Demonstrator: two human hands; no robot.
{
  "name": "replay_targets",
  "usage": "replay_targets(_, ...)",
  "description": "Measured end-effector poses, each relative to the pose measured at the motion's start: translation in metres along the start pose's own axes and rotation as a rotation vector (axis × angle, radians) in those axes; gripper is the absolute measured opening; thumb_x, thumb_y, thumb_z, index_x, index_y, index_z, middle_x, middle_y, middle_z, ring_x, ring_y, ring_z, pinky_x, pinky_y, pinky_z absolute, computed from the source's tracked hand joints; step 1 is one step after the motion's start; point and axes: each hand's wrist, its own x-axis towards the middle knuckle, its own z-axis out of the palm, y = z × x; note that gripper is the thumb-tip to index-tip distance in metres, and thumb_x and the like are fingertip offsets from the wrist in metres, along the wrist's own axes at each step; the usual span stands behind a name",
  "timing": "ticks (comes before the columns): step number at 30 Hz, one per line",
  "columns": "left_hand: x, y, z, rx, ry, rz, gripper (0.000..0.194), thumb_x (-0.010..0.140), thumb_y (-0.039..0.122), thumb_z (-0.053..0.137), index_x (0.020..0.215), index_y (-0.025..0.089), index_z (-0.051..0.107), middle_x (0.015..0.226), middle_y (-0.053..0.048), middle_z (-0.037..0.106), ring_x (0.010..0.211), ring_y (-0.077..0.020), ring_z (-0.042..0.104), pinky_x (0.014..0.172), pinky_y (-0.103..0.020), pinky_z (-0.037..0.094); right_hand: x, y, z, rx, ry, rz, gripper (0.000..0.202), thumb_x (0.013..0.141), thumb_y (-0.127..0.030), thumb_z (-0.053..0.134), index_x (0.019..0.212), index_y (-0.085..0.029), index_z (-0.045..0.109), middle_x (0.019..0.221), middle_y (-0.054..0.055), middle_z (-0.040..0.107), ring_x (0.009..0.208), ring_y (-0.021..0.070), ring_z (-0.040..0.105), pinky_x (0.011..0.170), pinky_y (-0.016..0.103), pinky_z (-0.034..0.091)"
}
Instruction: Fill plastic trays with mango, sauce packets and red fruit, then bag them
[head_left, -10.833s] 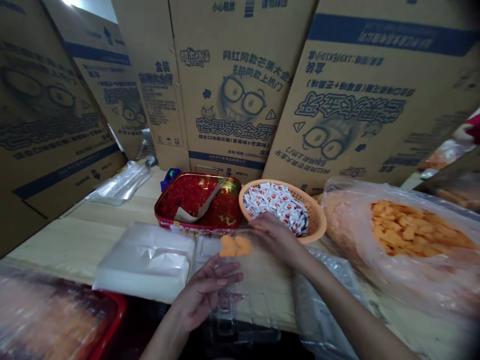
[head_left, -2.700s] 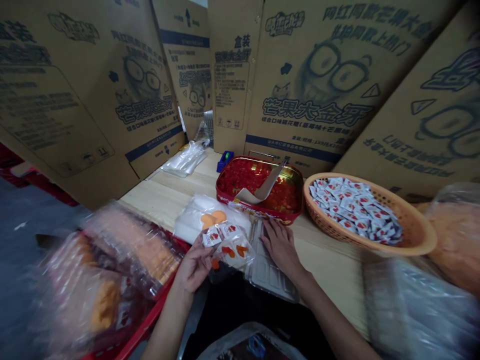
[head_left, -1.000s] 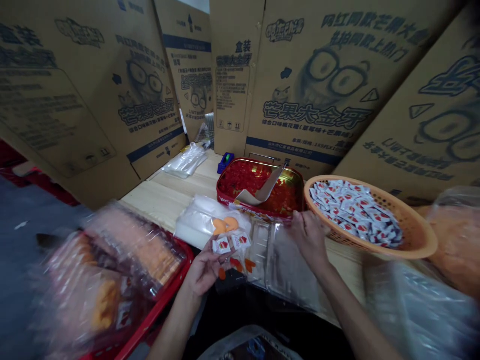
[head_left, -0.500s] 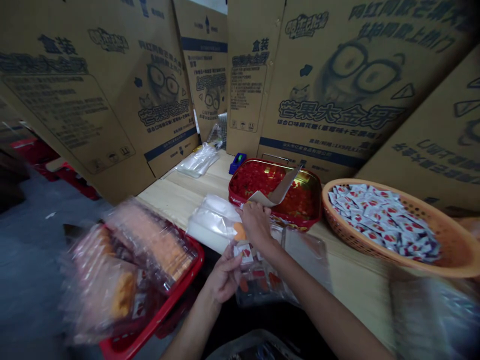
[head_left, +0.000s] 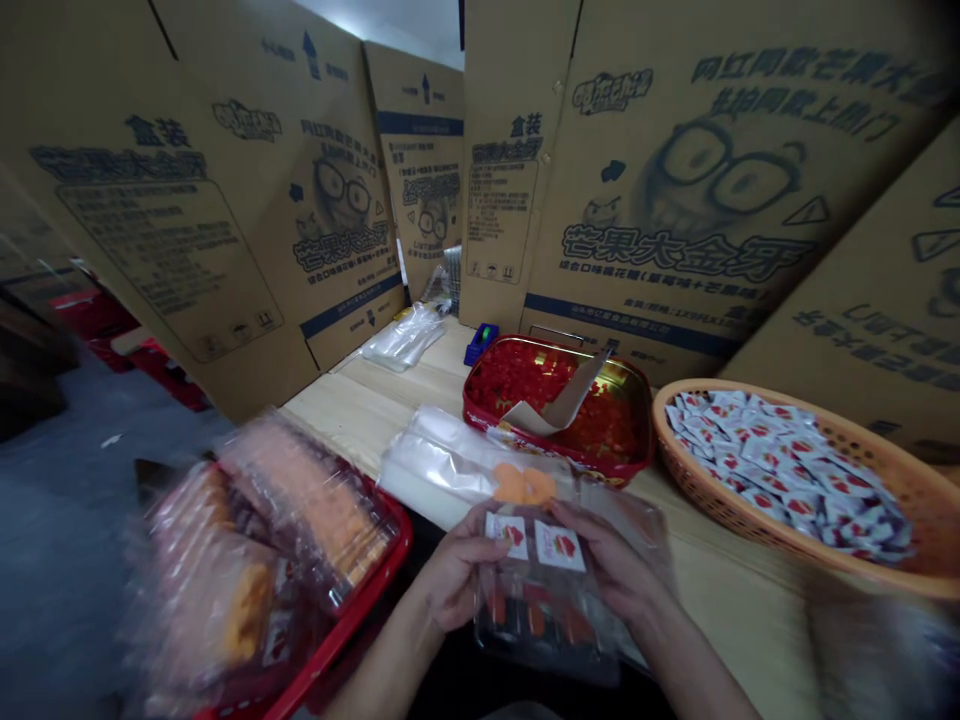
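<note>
My left hand (head_left: 459,562) and my right hand (head_left: 611,562) grip a clear plastic tray (head_left: 544,640) by its two sides, just over the table's front edge. On it lie two small white sachets (head_left: 559,546) with red prints. Orange rounded pieces (head_left: 517,484) show at its far end, and darker orange-red pieces show through the plastic nearer to me. My left thumb rests on the left sachet. Behind the tray lie flat clear plastic bags (head_left: 431,458). Another clear plastic sheet (head_left: 637,520) lies partly under my right hand.
A red tin (head_left: 480,420) of small red pieces, with a bent card scoop (head_left: 566,400), stands ahead. To its right is an orange basket (head_left: 934,520) of white sachets. A red basket (head_left: 394,560) of filled packs sits at left. Cardboard boxes (head_left: 675,200) wall the back; a blue tape dispenser (head_left: 480,343) stands there.
My right hand has left the card scoop at the red tin and come back to the tray's right side. A second sachet now shows beside the first. The view has tilted up slightly.
</note>
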Motion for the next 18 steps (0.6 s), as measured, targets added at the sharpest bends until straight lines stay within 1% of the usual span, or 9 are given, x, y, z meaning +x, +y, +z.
replay_targets(1, 0.004, 0.003, 0.0, 0.157, -0.032, -0.005, 0.042, 0.082, 0.023, 0.052, 0.123, 0.019, 0.042, 0.11, -0.012, 0.06, 0.097, -0.0254, 0.061, 0.073, -0.036, 0.052, -0.006, 0.001, -0.005, 0.091, 0.015, 0.033, 0.023, 0.068, -0.026, 0.07, 0.087, -0.012, 0.066, 0.083, 0.009, 0.071, 0.078, 0.0222, 0.066, 0.075, 0.033, 0.052)
replay_targets(2, 0.011, 0.007, -0.001, 0.4, -0.045, 0.025, 0.039, 0.088, 0.03, 0.042, 0.125, 0.019, 0.041, 0.11, -0.012, 0.061, 0.095, -0.0243, 0.061, 0.07, -0.035, 0.052, -0.01, 0.002, -0.011, 0.161, 0.041, 0.046, 0.02, 0.068, -0.022, 0.07, 0.085, -0.011, 0.067, 0.082, 0.009, 0.071, 0.077, 0.0215, 0.067, 0.075, 0.033, 0.053)
replay_targets(4, 0.031, 0.021, -0.011, 1.009, 0.005, 0.174, 0.042, 0.093, 0.036, 0.026, 0.127, 0.018, 0.043, 0.107, -0.012, 0.062, 0.094, -0.0223, 0.061, 0.072, -0.035, 0.052, -0.018, -0.001, -0.022, 0.259, 0.097, 0.054, 0.017, 0.068, -0.017, 0.069, 0.084, -0.011, 0.068, 0.079, 0.009, 0.072, 0.075, 0.021, 0.067, 0.076, 0.033, 0.054)
replay_targets(5, 0.044, 0.03, -0.018, 1.392, 0.082, 0.313, 0.041, 0.093, 0.035, 0.027, 0.125, 0.017, 0.046, 0.105, -0.011, 0.063, 0.094, -0.0206, 0.061, 0.076, -0.034, 0.051, -0.021, -0.003, -0.027, 0.295, 0.123, 0.055, 0.016, 0.068, -0.016, 0.068, 0.084, -0.011, 0.069, 0.078, 0.008, 0.072, 0.074, 0.0211, 0.068, 0.076, 0.033, 0.054)
replay_targets(6, 0.058, 0.039, -0.026, 1.551, 0.146, 0.383, 0.037, 0.09, 0.034, 0.037, 0.119, 0.015, 0.053, 0.108, -0.013, 0.062, 0.101, -0.0233, 0.057, 0.085, -0.038, 0.047, -0.025, -0.006, -0.032, 0.327, 0.144, 0.054, 0.016, 0.069, -0.015, 0.068, 0.085, -0.012, 0.069, 0.077, 0.008, 0.072, 0.074, 0.0214, 0.068, 0.078, 0.034, 0.054)
replay_targets(8, 0.085, 0.056, -0.046, 1.698, 0.175, 0.441, 0.031, 0.087, 0.025, 0.045, 0.114, 0.015, 0.057, 0.119, -0.015, 0.056, 0.115, -0.0264, 0.047, 0.097, -0.042, 0.037, -0.033, -0.01, -0.041, 0.384, 0.156, 0.056, 0.017, 0.071, -0.014, 0.066, 0.088, -0.012, 0.069, 0.078, 0.008, 0.072, 0.078, 0.0226, 0.068, 0.081, 0.037, 0.053)
replay_targets(11, 0.112, 0.066, -0.072, 1.875, 0.119, 0.465, 0.026, 0.081, 0.018, 0.055, 0.106, 0.02, 0.062, 0.121, -0.012, 0.056, 0.121, -0.0277, 0.041, 0.098, -0.046, 0.035, -0.044, -0.013, -0.053, 0.45, 0.129, 0.046, 0.021, 0.072, -0.014, 0.065, 0.092, -0.012, 0.068, 0.085, 0.01, 0.072, 0.085, 0.0243, 0.067, 0.085, 0.039, 0.051)
replay_targets(14, 0.118, 0.062, -0.088, 1.986, 0.057, 0.494, 0.017, 0.08, 0.02, 0.057, 0.095, 0.022, 0.066, 0.115, -0.008, 0.06, 0.121, -0.0256, 0.042, 0.099, -0.047, 0.032, -0.053, -0.013, -0.06, 0.457, 0.144, 0.023, 0.024, 0.07, -0.015, 0.067, 0.093, -0.012, 0.068, 0.088, 0.01, 0.071, 0.084, 0.0253, 0.067, 0.085, 0.04, 0.051)
replay_targets(18, 0.114, 0.053, -0.096, 2.013, 0.041, 0.57, 0.014, 0.082, 0.019, 0.054, 0.087, 0.021, 0.067, 0.107, -0.006, 0.065, 0.116, -0.0216, 0.048, 0.102, -0.044, 0.03, -0.06, -0.013, -0.063, 0.461, 0.206, -0.009, 0.025, 0.069, -0.013, 0.067, 0.094, -0.012, 0.068, 0.091, 0.011, 0.071, 0.085, 0.0256, 0.066, 0.085, 0.039, 0.052)
